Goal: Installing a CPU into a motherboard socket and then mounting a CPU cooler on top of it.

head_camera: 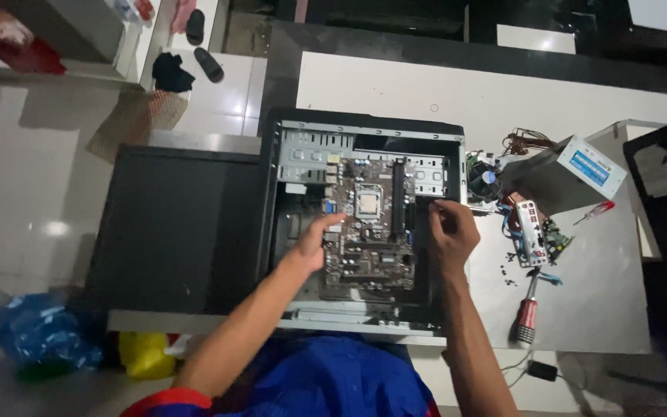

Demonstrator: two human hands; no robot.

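An open computer case lies flat on the white table, with a brown motherboard inside it and a square processor near the board's middle. My left hand rests on the left edge of the motherboard, fingers extended and touching the board. At the board's right edge, against the case wall, my right hand has its fingers curled; whether it pinches something small I cannot tell.
A dark side panel lies left of the case. Right of the case sit a grey power supply, a cooler fan, a metal port plate, a red-handled screwdriver, a small red screwdriver and loose screws.
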